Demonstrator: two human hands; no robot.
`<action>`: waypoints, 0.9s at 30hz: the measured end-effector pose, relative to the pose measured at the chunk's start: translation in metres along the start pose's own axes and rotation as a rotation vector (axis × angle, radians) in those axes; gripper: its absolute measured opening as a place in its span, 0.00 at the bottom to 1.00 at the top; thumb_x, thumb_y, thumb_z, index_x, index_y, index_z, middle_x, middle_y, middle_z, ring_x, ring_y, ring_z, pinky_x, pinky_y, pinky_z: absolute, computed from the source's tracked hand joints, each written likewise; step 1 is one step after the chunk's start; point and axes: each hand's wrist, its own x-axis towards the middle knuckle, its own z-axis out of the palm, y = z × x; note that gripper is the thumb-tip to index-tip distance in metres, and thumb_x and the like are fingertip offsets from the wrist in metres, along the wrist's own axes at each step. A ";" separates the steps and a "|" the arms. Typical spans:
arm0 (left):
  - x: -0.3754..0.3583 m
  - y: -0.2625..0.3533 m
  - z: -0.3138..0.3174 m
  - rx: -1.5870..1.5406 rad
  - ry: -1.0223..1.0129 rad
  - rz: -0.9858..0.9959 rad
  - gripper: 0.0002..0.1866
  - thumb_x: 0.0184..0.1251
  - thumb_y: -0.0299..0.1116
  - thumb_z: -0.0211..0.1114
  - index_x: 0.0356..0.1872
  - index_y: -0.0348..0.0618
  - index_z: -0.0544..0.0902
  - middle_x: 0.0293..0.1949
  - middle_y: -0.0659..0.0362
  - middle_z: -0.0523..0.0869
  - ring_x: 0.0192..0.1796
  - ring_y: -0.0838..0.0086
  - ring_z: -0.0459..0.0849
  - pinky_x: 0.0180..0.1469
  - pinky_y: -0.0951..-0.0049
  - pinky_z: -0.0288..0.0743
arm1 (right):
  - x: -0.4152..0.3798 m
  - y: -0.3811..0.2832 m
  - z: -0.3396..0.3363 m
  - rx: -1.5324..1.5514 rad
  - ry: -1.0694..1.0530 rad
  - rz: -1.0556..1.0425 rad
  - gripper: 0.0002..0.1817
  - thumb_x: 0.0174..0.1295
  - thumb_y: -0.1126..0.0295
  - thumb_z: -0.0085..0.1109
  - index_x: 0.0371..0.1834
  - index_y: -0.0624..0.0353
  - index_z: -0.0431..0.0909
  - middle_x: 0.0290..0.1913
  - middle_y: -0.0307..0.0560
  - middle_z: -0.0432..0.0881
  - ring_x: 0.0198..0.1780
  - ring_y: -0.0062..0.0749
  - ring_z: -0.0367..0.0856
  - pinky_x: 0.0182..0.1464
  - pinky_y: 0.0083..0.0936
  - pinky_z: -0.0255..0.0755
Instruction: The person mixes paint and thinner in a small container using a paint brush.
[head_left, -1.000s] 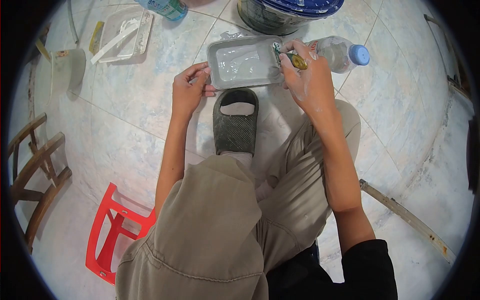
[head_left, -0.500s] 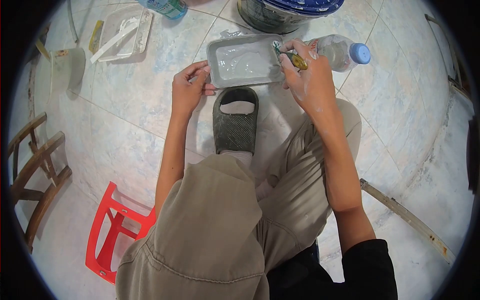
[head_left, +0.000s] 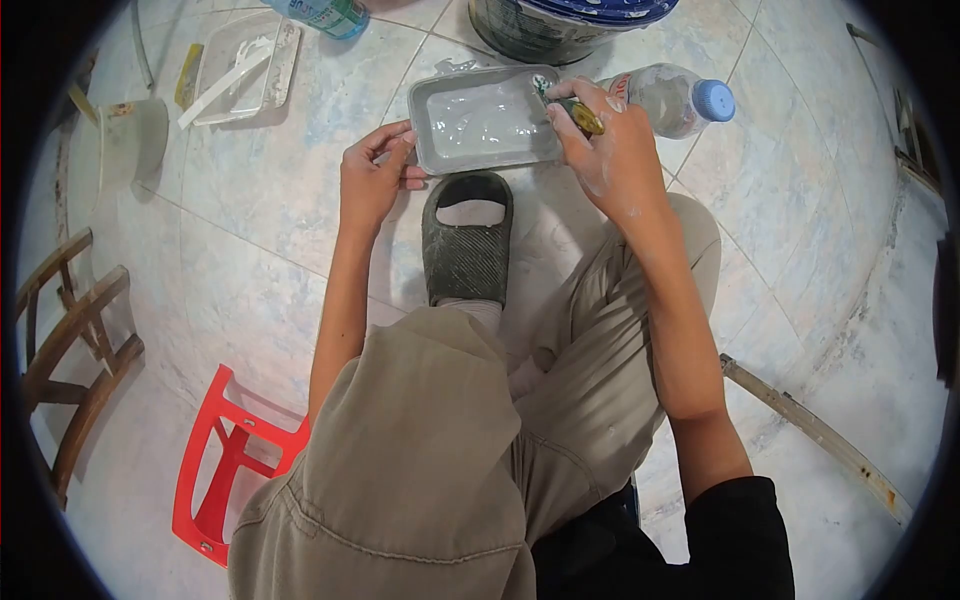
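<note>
A shallow grey tray (head_left: 420,120) of wet pale paint-like liquid lies on the tiled floor, just beyond my slipper. My left hand (head_left: 376,170) grips its left edge, with the thumb by the rim and the other fingers curled at the side. Over the right end of the tray, my right hand (head_left: 610,130) is closed round a paintbrush (head_left: 586,115) with a yellowish-dark handle. The brush's green-and-white part shows at the tray's rim; its bristles are mostly hidden. Pale smears mark the right hand.
A clear bottle with a blue cap (head_left: 713,100) lies right of the tray. Behind stands a dark bucket (head_left: 540,40). At the upper left are a clear container (head_left: 285,85) with a white strip and a blue-green bottle (head_left: 335,15). A red plastic chair (head_left: 190,470) stands lower left.
My right hand and the brush have shifted slightly left and up. The liquid's surface looks more rippled, and my left hand stays at the tray's edge.
</note>
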 end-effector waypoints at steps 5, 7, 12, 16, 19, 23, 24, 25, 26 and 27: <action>-0.001 0.001 0.001 -0.002 0.001 -0.003 0.18 0.78 0.34 0.68 0.62 0.36 0.85 0.42 0.60 0.88 0.31 0.78 0.89 0.34 0.78 0.87 | 0.001 0.002 0.003 0.002 -0.015 -0.030 0.08 0.68 0.71 0.63 0.46 0.62 0.83 0.36 0.62 0.87 0.37 0.66 0.83 0.45 0.48 0.77; -0.002 0.003 0.001 -0.008 -0.002 -0.004 0.18 0.78 0.34 0.68 0.62 0.36 0.85 0.42 0.60 0.88 0.31 0.78 0.89 0.34 0.78 0.87 | 0.001 0.002 0.001 0.042 -0.053 0.015 0.09 0.68 0.70 0.62 0.47 0.62 0.84 0.37 0.62 0.87 0.38 0.66 0.83 0.47 0.48 0.76; 0.000 0.001 0.001 0.002 0.000 -0.005 0.18 0.78 0.34 0.68 0.62 0.36 0.85 0.42 0.60 0.88 0.31 0.79 0.88 0.34 0.78 0.87 | 0.001 0.010 0.000 0.116 -0.083 -0.005 0.11 0.70 0.68 0.61 0.48 0.62 0.83 0.40 0.62 0.87 0.41 0.66 0.83 0.49 0.48 0.75; -0.001 0.001 0.001 0.002 0.004 -0.003 0.18 0.78 0.33 0.68 0.62 0.35 0.85 0.43 0.58 0.88 0.31 0.79 0.88 0.34 0.77 0.87 | 0.003 0.003 -0.003 0.054 -0.112 -0.058 0.11 0.69 0.68 0.61 0.49 0.62 0.83 0.40 0.63 0.88 0.40 0.66 0.83 0.48 0.48 0.75; -0.001 0.001 0.001 0.004 0.000 0.006 0.18 0.78 0.34 0.68 0.62 0.35 0.85 0.44 0.58 0.89 0.31 0.78 0.89 0.34 0.77 0.88 | 0.003 0.003 0.001 0.039 -0.093 -0.112 0.10 0.69 0.69 0.62 0.49 0.61 0.83 0.40 0.64 0.87 0.40 0.65 0.83 0.48 0.47 0.75; -0.001 0.002 0.001 0.007 0.002 -0.003 0.18 0.79 0.34 0.67 0.62 0.35 0.85 0.44 0.57 0.89 0.31 0.78 0.89 0.34 0.77 0.88 | 0.002 0.001 0.001 0.016 -0.107 -0.117 0.10 0.69 0.68 0.63 0.49 0.59 0.84 0.37 0.61 0.87 0.36 0.57 0.82 0.44 0.42 0.75; -0.001 0.002 0.002 0.007 0.004 -0.003 0.18 0.79 0.34 0.67 0.62 0.35 0.85 0.44 0.56 0.89 0.31 0.77 0.89 0.34 0.77 0.88 | 0.002 0.004 0.003 0.030 -0.101 -0.115 0.10 0.70 0.67 0.64 0.50 0.59 0.85 0.35 0.57 0.87 0.32 0.51 0.81 0.40 0.38 0.75; -0.001 0.002 0.002 0.006 0.006 -0.004 0.18 0.79 0.34 0.67 0.62 0.35 0.85 0.44 0.56 0.89 0.31 0.77 0.89 0.34 0.76 0.88 | 0.002 0.005 0.003 0.043 -0.096 -0.113 0.11 0.70 0.66 0.65 0.50 0.58 0.86 0.33 0.54 0.87 0.28 0.44 0.80 0.36 0.33 0.74; -0.001 0.001 0.001 0.004 0.003 -0.002 0.18 0.79 0.34 0.67 0.63 0.35 0.85 0.44 0.56 0.90 0.31 0.77 0.89 0.34 0.76 0.88 | 0.001 0.005 0.000 0.029 -0.110 -0.087 0.10 0.70 0.66 0.65 0.49 0.58 0.87 0.33 0.53 0.87 0.29 0.42 0.80 0.36 0.32 0.74; 0.000 0.001 0.001 0.001 -0.001 -0.001 0.18 0.79 0.34 0.67 0.63 0.35 0.85 0.44 0.56 0.90 0.31 0.77 0.89 0.34 0.76 0.88 | 0.000 0.003 -0.004 0.015 -0.124 -0.060 0.10 0.69 0.66 0.66 0.47 0.59 0.87 0.33 0.53 0.88 0.29 0.40 0.80 0.36 0.30 0.74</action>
